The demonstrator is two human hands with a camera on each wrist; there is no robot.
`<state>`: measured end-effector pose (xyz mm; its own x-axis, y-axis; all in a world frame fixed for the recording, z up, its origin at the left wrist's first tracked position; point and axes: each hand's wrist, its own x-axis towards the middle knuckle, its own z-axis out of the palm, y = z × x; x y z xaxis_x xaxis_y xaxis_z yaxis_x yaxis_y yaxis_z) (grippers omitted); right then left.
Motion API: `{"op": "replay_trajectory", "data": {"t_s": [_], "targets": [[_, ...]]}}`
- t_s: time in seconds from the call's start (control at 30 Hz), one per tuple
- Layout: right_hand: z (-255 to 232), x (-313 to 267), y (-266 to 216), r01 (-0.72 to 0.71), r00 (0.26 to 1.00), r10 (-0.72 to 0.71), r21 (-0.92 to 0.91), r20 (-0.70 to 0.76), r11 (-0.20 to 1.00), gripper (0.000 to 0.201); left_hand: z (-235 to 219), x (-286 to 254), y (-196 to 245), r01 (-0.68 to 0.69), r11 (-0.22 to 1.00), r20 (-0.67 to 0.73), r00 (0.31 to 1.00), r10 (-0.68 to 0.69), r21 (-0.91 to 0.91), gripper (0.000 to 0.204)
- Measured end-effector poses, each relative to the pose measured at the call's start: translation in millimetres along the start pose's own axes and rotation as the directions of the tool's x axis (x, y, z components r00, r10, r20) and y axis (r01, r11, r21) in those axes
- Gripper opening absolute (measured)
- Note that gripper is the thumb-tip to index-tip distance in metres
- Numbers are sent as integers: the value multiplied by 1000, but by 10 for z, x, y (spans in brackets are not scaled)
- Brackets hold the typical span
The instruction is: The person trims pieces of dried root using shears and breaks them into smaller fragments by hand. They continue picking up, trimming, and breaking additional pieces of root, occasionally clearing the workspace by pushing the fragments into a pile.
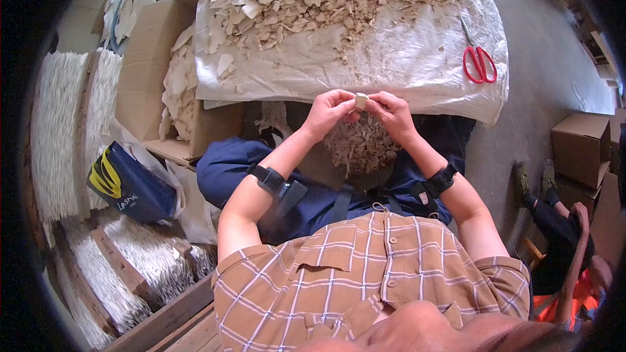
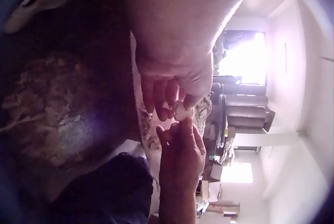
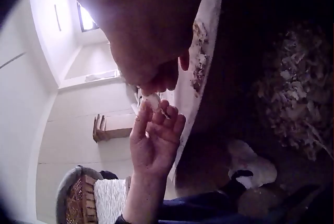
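A small pale piece (image 1: pixel 361 100) is pinched between the fingertips of both hands, just off the near edge of the plastic-covered table (image 1: pixel 417 85). The left hand (image 1: pixel 328 115) grips it from the left and the right hand (image 1: pixel 392 116) from the right. In the left wrist view the whitish piece (image 2: pixel 182 111) sits between the fingertips of the two hands. The right wrist view shows the piece (image 3: pixel 152 100) at the left hand's (image 3: pixel 155 141) fingertips, with the right hand (image 3: pixel 151 51) above it, dark in shadow.
Pale brown flakes (image 1: pixel 293 10) cover the table's far part. Red-handled scissors (image 1: pixel 479 64) lie at its right. Below the hands is a heap of scraps (image 1: pixel 365 143). Left stand a cardboard box (image 1: pixel 147 58) and a blue bag (image 1: pixel 134 186); another person (image 1: pixel 561 234) sits at right.
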<state>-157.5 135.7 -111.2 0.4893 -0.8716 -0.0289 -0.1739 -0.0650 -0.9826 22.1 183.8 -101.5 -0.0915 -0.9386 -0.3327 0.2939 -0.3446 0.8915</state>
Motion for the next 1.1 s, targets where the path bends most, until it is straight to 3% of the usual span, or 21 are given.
{"op": "replay_trajectory", "data": {"t_s": [0.13, 0.2, 0.33, 0.4, 0.47, 0.53, 0.57, 0.6, 0.63, 0.67, 0.73, 0.77, 0.8, 0.87, 0.9, 0.93, 1.0, 1.1], "targets": [[-76, -9, -81, -51, 999, 52, -69, 11, 996, 15, 58, 18, 139, -55, 994, 87, 995, 47, 92, 17], [-108, 2, -133, 41, 999, -40, -206, 12, 978, 15, 83, 41, 138, -83, 976, 88, 994, 67, 202, 16], [-126, 38, -225, 15, 1000, -15, -193, 6, 981, 14, 139, 40, 191, -53, 986, 69, 997, 43, 161, 15], [-148, 90, -199, -170, 980, 155, 119, 125, 978, 15, 157, 35, 232, 2, 999, 30, 1000, -3, 54, 14], [-151, 94, -216, -172, 979, 157, 112, 127, 979, 16, 185, 35, 228, -21, 998, 19, 1000, 20, 67, 14], [-120, 67, -343, 82, 994, -102, -310, -50, 947, 13, 212, 36, 226, -46, 996, 11, 999, 45, 78, 15], [-85, 52, -378, 84, 993, -105, -313, -51, 946, 13, 225, 29, 222, -48, 989, -17, 999, 51, 137, 15], [-43, 37, -411, 140, 973, -209, -469, -96, 872, 12, 236, 31, 216, -49, 980, -44, 997, 58, 195, 16], [-17, 32, -433, 177, 941, -315, -613, -123, 770, 12, 238, 46, 198, -52, 979, -41, 997, 61, 195, 16], [-10, 35, -445, 178, 940, -318, -615, -125, 768, 12, 235, 66, 174, -34, 989, -66, 997, 44, 146, 16], [9, 52, -461, 87, 933, -265, -561, -244, 823, 11, 251, 85, 213, -20, 995, -92, 995, 29, 97, 16], [-20, 79, -370, -15, 946, -143, -482, -290, 876, 14, 247, 96, 239, 7, 1000, -123, 992, -9, -23, 16], [-53, 103, -315, -10, 947, -146, -482, -286, 876, 14, 242, 97, 261, 31, 989, -151, 987, -53, -145, 15], [-104, 120, -206, -111, 988, 89, -190, -123, 976, 20, 168, 145, 242, 7, 978, -150, 988, -39, -207, 15], [-78, 106, -243, -47, 999, 48, 33, -22, 998, 22, 153, 153, 257, -13, 964, -145, 989, -27, -267, 14], [-48, 86, -280, -48, 999, 49, 31, -21, 998, 22, 149, 150, 261, -13, 963, -145, 989, -27, -269, 14], [48, 46, -387, -164, 986, 162, 451, 43, 877, 21, 155, 150, 269, -3, 943, -123, 992, -40, -332, 13], [51, 74, -336, -181, 983, 165, 379, 76, 907, 21, 156, 155, 198, -19, 941, -44, 999, 4, -337, 15]]}}
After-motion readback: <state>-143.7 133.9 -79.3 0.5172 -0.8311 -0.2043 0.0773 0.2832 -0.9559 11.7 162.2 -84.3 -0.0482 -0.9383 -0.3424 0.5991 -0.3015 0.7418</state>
